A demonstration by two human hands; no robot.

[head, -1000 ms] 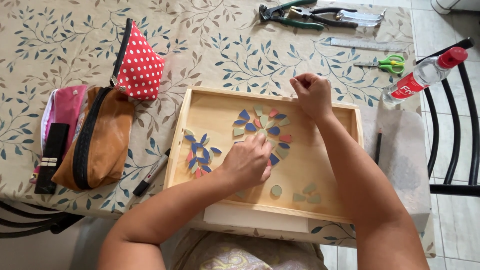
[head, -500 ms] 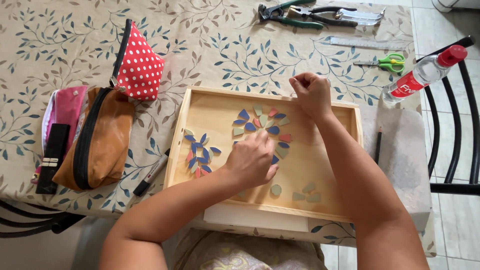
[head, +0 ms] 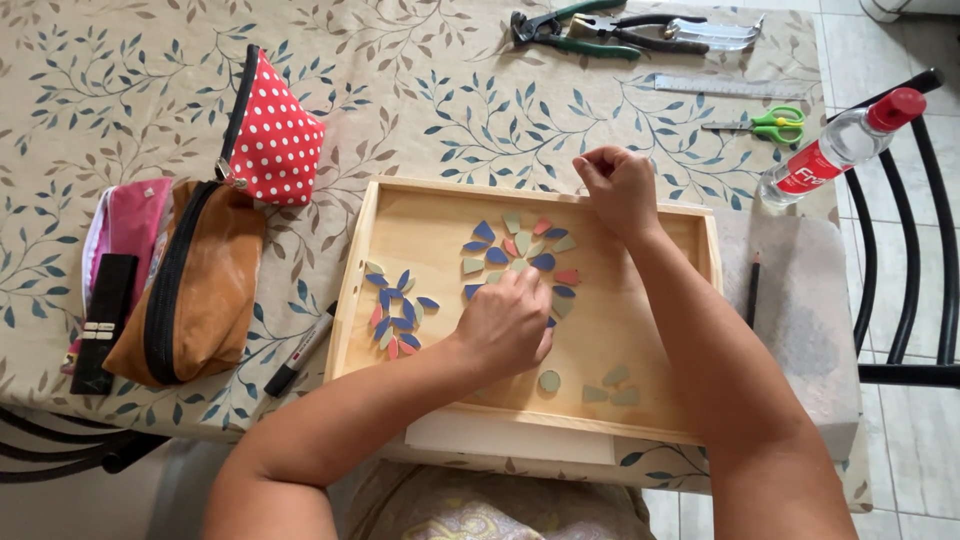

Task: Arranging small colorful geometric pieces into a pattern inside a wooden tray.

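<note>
A shallow wooden tray (head: 640,330) lies on the table in front of me. In it, blue, red and pale green mosaic pieces (head: 520,245) form a round pattern, with a second small cluster (head: 395,315) to its left. My left hand (head: 505,325) rests palm down on the lower part of the round pattern, bent fingertips touching the pieces. My right hand (head: 615,190) is curled into a loose fist at the tray's far rim; I cannot see anything inside it.
Loose green pieces (head: 600,385) lie near the tray's front. A brown pouch (head: 195,285), a red dotted pouch (head: 275,135) and a marker (head: 300,350) sit to the left. Pliers (head: 575,30), a ruler (head: 730,88), scissors (head: 770,125), a bottle (head: 835,150) and a pencil (head: 752,290) are at the back right.
My left hand has crept slightly right and up onto the round pattern. My right hand has stayed at the tray's far rim.
</note>
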